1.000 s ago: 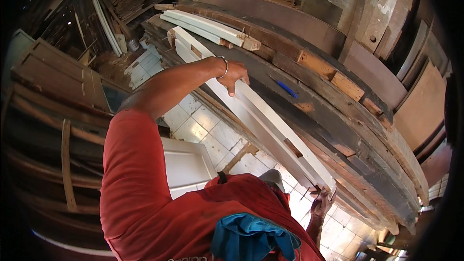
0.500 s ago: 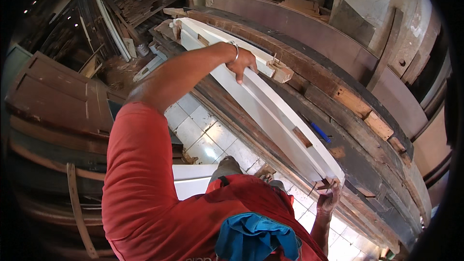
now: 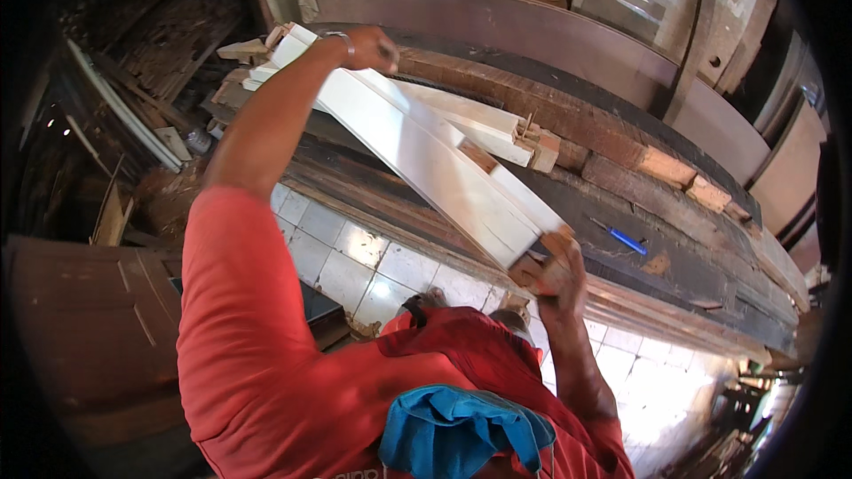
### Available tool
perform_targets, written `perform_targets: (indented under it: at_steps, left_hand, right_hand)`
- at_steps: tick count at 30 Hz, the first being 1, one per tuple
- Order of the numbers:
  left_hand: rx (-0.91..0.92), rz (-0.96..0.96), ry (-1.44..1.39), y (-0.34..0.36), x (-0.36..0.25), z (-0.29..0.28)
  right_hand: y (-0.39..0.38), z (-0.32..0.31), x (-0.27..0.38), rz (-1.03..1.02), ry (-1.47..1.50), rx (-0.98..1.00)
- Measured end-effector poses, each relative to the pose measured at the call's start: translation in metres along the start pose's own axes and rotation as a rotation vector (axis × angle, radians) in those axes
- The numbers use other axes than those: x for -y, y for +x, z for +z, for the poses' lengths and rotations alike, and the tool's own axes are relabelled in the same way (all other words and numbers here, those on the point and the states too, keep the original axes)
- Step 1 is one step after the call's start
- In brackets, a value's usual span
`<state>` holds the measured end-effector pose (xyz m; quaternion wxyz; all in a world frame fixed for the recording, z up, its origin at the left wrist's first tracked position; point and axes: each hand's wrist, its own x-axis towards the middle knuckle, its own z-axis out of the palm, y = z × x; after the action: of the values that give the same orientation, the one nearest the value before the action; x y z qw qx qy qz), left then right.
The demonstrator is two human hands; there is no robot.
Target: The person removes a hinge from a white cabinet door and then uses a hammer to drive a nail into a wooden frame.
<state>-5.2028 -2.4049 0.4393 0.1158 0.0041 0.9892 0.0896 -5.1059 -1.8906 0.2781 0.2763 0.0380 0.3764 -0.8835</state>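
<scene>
Over the dark bench (image 3: 697,268) slants a long white board (image 3: 435,164), its far edge stepped. The right hand (image 3: 562,277) clamps its brown right end; whether the blurred left hand (image 3: 368,48), farther left, grips it, I can't tell. A bare-wood notch (image 3: 477,156) interrupts the white.
</scene>
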Motion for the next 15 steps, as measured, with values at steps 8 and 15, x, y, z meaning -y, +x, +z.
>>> perform_targets:
  at_steps: [8, 15]
  left_hand:
    - [-1.369, -0.243, -0.883, -0.115, -0.028, 0.117]
    - [-0.923, -0.247, -2.118, -0.095, -0.122, 0.226]
  right_hand:
    - [0.034, 0.051, -0.029, 0.155, -0.003, -0.139]
    - [0.033, 0.062, -0.019, 0.248, 0.003, -0.048]
